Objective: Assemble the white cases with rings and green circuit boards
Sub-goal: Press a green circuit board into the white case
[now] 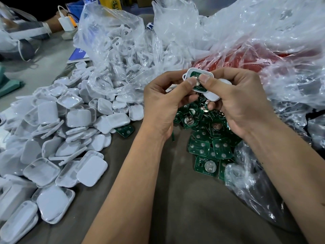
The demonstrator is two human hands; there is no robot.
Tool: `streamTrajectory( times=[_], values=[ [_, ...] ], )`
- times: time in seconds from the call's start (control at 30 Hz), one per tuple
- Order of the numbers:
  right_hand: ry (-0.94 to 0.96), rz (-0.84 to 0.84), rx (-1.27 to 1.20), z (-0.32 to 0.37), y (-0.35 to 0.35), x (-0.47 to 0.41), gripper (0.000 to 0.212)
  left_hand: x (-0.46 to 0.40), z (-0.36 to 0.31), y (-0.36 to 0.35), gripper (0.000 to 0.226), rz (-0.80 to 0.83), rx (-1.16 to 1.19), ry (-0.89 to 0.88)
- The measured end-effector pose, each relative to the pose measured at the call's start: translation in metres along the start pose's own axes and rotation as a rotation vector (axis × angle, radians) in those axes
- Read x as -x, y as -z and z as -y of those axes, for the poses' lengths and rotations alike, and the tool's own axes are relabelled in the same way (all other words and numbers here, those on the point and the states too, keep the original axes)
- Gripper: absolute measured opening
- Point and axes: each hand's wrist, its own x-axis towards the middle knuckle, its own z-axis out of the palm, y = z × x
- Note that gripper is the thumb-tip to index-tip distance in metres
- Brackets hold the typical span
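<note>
My left hand (pixel 163 101) and my right hand (pixel 235 101) together hold a white case half (pixel 190 72) with a green circuit board (pixel 198 85) seated in it. Both thumbs press on the board's round metal battery holder. My right hand's lower fingers also hold another white case piece (pixel 213 97). Below the hands lies a pile of loose green circuit boards (pixel 207 143). A large heap of white case halves (pixel 58 138) covers the table's left side. White ring parts (pixel 119 43) fill a clear plastic bag behind the heap.
Crumpled clear plastic bags (pixel 255 41) rise at the back and right, over something red (pixel 246 59). More plastic (pixel 249 187) lies at the right front. Another person's arm (pixel 52 23) and a white charger (pixel 66 23) are at the far left. Grey table (pixel 175 208) shows in front.
</note>
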Motion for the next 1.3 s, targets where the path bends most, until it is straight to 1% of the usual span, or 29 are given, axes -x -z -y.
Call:
streamTrajectory(
  times=[0.17,0.23,0.27,0.33,0.37,0.43,0.57,0.63,0.7,0.73,0.8,0.83,0.9,1.0,1.07,1.13,1.23,1.3],
  values=[
    [0.057,-0.015,0.056,-0.002,-0.002,0.001,0.013,-0.001,0.002,0.001,0.01,-0.015,-0.023,0.006],
    [0.084,-0.015,0.052,-0.002,-0.003,0.003,0.015,-0.002,0.002,0.0,0.011,-0.029,0.006,0.029],
    [0.084,-0.011,0.037,-0.001,-0.003,0.003,0.019,-0.002,0.002,0.001,0.012,-0.049,0.04,0.05],
    [0.043,-0.028,0.026,0.002,-0.001,0.003,0.036,-0.005,0.0,0.003,0.015,-0.1,0.12,0.104],
    [0.012,-0.053,0.057,0.003,0.001,0.002,0.043,-0.006,0.0,0.004,0.014,-0.12,0.148,0.13],
    [0.017,-0.093,0.252,0.002,0.005,0.001,0.05,-0.007,-0.002,0.006,0.01,-0.138,0.165,0.167],
    [0.271,-0.102,0.815,-0.002,0.004,0.005,0.048,-0.008,-0.001,0.008,0.011,-0.133,0.15,0.18],
    [0.336,-0.154,0.927,-0.001,0.003,0.005,0.043,-0.008,-0.001,0.009,0.011,-0.116,0.13,0.179],
    [0.402,-0.182,0.879,0.001,0.004,0.002,0.033,-0.009,0.0,0.01,0.011,-0.081,0.106,0.175],
    [0.432,-0.163,0.793,0.003,0.004,0.002,0.025,-0.009,0.001,0.01,0.012,-0.056,0.097,0.173],
    [0.435,-0.056,0.577,0.005,0.005,0.003,0.013,-0.008,0.002,0.009,0.011,-0.003,0.083,0.17],
    [0.427,0.0,0.507,0.005,0.005,0.003,0.01,-0.008,0.003,0.009,0.01,0.017,0.077,0.168],
    [0.418,0.047,0.471,0.001,0.005,0.002,0.01,-0.008,0.004,0.008,0.01,0.03,0.071,0.165],
    [0.392,0.054,0.413,-0.003,0.007,-0.001,0.013,-0.008,0.005,0.007,0.009,0.025,0.066,0.167],
    [0.372,0.069,0.348,-0.003,0.007,-0.001,0.012,-0.007,0.005,0.006,0.007,0.026,0.07,0.171],
    [0.325,0.077,0.244,-0.002,0.007,-0.002,0.012,-0.007,0.004,0.006,0.006,0.051,0.132,0.201],
    [0.203,0.085,0.016,0.002,0.005,-0.001,0.014,-0.005,-0.001,0.01,0.024,0.165,0.324,0.293],
    [0.127,0.125,-0.122,0.006,0.004,0.001,0.017,-0.004,-0.003,0.012,0.035,0.258,0.393,0.32]
  ],
)
